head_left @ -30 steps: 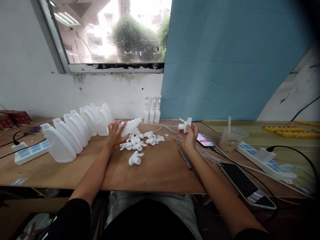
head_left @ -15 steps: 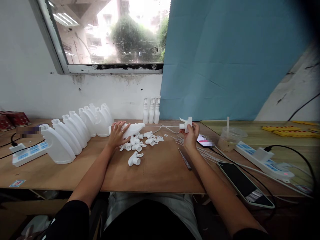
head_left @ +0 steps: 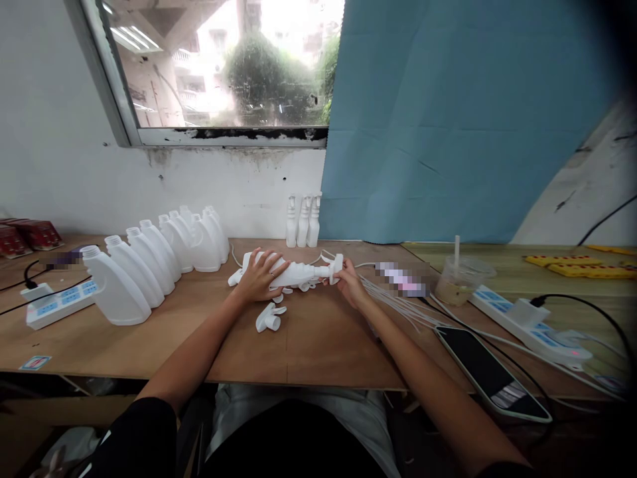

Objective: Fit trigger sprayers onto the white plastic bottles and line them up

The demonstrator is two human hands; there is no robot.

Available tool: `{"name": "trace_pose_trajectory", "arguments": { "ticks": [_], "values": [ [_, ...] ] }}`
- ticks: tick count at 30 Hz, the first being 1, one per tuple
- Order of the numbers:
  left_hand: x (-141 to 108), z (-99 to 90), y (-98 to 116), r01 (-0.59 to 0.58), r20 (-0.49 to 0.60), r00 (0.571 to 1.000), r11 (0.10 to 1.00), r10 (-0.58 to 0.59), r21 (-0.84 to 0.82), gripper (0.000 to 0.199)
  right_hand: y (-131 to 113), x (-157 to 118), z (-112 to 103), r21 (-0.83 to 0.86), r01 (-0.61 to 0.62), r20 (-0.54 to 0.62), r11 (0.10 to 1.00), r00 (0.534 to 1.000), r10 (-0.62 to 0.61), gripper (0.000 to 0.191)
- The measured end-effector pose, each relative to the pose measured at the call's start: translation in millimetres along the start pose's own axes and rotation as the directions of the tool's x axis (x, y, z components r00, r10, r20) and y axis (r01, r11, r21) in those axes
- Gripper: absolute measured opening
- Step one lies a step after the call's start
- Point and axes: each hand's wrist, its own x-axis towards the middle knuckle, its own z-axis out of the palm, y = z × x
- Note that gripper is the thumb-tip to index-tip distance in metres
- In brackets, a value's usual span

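Note:
My left hand (head_left: 262, 273) is wrapped over a white plastic spray bottle (head_left: 296, 273), which lies on its side with its neck toward the right. A white trigger spray head (head_left: 336, 267) is gripped in the fingers of my right hand (head_left: 348, 282). Its collar meets the mouth of the bottle; whether it is threaded on, I cannot tell. One loose trigger head (head_left: 271, 317) lies on the table in front of the bottle. More heads are mostly hidden behind the bottle and my left hand.
Several open white bottles (head_left: 122, 285) stand in rows at the left. Three bottles with spray heads (head_left: 302, 222) stand by the wall. Thin white tubes (head_left: 393, 299), a phone (head_left: 492, 372), a drink cup (head_left: 458, 282) and a power strip (head_left: 532, 325) lie to the right.
My right hand has brought the trigger spray head leftward to the bottle's mouth. My left hand has shifted right with the bottle, which now covers most of the loose heads.

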Motion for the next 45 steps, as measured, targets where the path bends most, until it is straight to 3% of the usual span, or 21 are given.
{"name": "trace_pose_trajectory", "arguments": {
  "ticks": [7,12,16,21,27,45],
  "values": [
    [1.6,-4.9,4.4,-0.021,0.027,0.999,1.000,0.021,-0.003,0.068,4.5,-1.9,0.3,-0.137,-0.015,0.037,0.990,0.999,0.020,0.047],
    [1.9,-3.9,6.2,-0.020,0.023,1.000,1.000,0.020,-0.017,0.070,12.4,-2.5,-3.3,-0.260,-0.001,0.041,0.966,0.999,0.012,0.036],
    [1.4,-3.6,6.5,-0.009,0.024,1.000,1.000,0.009,-0.021,0.068,14.9,-3.5,-4.7,-0.269,0.019,0.053,0.963,0.999,-0.005,0.046],
    [2.5,-4.3,8.4,-0.028,0.020,0.999,0.999,0.029,-0.019,0.066,12.5,-4.4,-4.2,-0.302,0.058,0.033,0.951,0.998,-0.050,0.035],
    [3.1,-2.5,10.1,-0.034,-0.003,0.999,0.999,0.034,-0.013,0.068,9.9,-5.7,-2.4,-0.318,0.126,0.048,0.940,0.992,-0.117,0.036],
    [3.6,-3.3,13.2,-0.027,0.004,1.000,1.000,0.027,-0.011,0.070,4.7,-7.9,2.6,-0.312,0.150,0.051,0.938,0.989,-0.142,0.038]
  ]
}}
